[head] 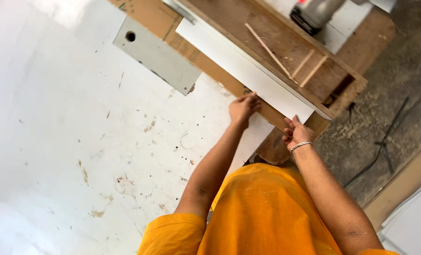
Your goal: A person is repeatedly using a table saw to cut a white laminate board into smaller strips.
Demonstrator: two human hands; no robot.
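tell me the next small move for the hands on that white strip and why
Probably slide the white strip a little further along the wooden jig. The left hand presses near the strip's long edge, and the right hand grips its near end, which overhangs the brown board. Both hands sit at the near end, so a short, even push seems likeliest.

woodworking shop: worn timber bench (pixel 286 47), dusty concrete floor (pixel 385 113)

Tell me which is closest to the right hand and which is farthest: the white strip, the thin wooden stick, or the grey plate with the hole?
From the right hand:
1. White strip, touching its fingers, just above.
2. Thin wooden stick, higher, on the wooden board.
3. Grey plate with the hole, far off to the upper left.
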